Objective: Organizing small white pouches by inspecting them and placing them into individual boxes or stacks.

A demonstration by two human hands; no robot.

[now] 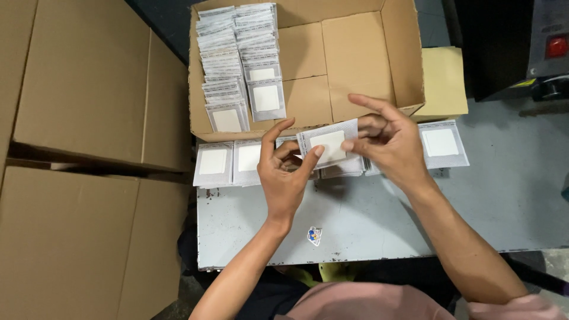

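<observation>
Head view: both hands over the bench's far edge, in front of the open carton.
Left hand: fingers half curled, thumb pinching the sachet.
Right hand: fingertips closed on the sachet's right edge.
Risk: light two-sided pinch, so the sachet may slip onto the loose row and jumble it.

Packing workshop: worn metal bench, stacked cardboard cartons, open box of sachet rows.

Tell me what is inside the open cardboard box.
The cardboard box holds two overlapping rows of flat packets along its left side; the rest is bare cardboard. Whatever lies beneath those packets is covered.
</observation>
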